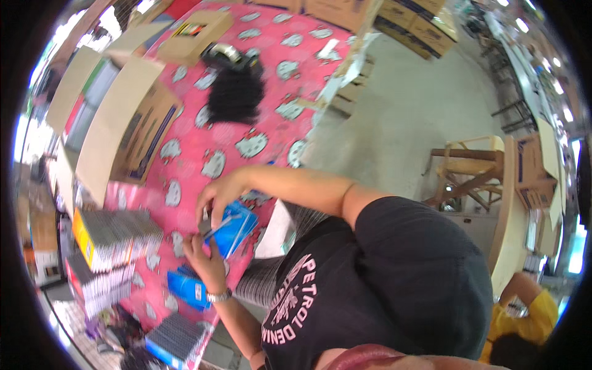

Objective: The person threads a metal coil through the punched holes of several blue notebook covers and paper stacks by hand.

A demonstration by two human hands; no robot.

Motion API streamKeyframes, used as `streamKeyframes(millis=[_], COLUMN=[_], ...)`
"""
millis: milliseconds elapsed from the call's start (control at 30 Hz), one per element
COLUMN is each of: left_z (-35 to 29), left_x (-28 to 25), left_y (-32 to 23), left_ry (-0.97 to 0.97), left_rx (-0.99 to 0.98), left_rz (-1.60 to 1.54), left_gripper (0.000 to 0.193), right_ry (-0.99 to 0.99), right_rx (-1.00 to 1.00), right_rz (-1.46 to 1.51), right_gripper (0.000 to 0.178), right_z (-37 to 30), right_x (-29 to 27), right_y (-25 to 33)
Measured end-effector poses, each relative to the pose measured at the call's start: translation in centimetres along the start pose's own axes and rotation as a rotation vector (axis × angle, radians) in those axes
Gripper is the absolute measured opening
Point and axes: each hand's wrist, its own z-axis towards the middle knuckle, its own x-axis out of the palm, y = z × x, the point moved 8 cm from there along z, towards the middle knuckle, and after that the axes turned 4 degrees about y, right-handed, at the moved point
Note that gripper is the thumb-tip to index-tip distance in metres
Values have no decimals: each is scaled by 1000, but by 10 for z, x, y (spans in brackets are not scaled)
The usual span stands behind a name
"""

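Note:
My left hand [205, 262], with a metal-banded watch at the wrist, pinches a small dark grey piece [206, 227] between thumb and fingers. My right hand [219, 192] meets it from above, its fingers bent down toward the same piece. What the right fingertips grip is blurred and partly hidden. Just under and beside both hands lie flat blue packets [239, 227], with thin pale strips across them. A fanned stack of blue packets [187, 287] rests beside my left wrist.
A pink patterned cloth [231, 163] covers the table. Tall stacks of thin booklets [117, 237] stand at the left, near an opened carton [132, 126]. Black bundled strands [236, 95] and a tape dispenser [225, 55] lie farther back. Another person in yellow [524, 314] is at lower right.

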Motion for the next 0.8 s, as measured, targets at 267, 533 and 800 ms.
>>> streamKeyframes(millis=[267, 533, 800], left_z=[1, -4, -24], left_x=[-5, -3, -5], left_y=[18, 31, 47], left_ry=[17, -87, -326], left_rx=[-220, -226, -422], left_rz=[-223, -365, -691], left_gripper=[34, 26, 16], right_ry=[19, 70, -761], right_rx=[41, 107, 132], right_rz=[124, -75, -887], right_gripper=[44, 45, 53], right_z=[7, 15, -54], right_x=[9, 14, -73], right_y=[3, 15, -8])
